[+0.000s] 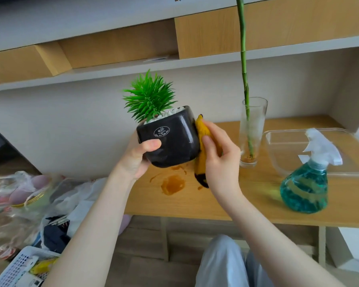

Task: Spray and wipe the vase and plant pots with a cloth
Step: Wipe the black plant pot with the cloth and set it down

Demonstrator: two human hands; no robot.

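My left hand [138, 157] grips a glossy black square plant pot [172, 139] with a spiky green plant and white pebbles, held tilted above the wooden table [247, 199]. My right hand [218, 154] holds a yellow cloth [202, 131] with a dark edge and presses it against the pot's right side. A tall clear glass vase [252, 131] with a long green stem stands on the table to the right. A teal spray bottle [305, 189] with a white trigger stands at the right front.
A wet brown patch [173, 184] lies on the table under the pot. A clear plastic tray [282, 150] sits behind the spray bottle. Plastic bags and clutter [29, 193] and a white basket [19, 266] fill the floor at left. Shelves run overhead.
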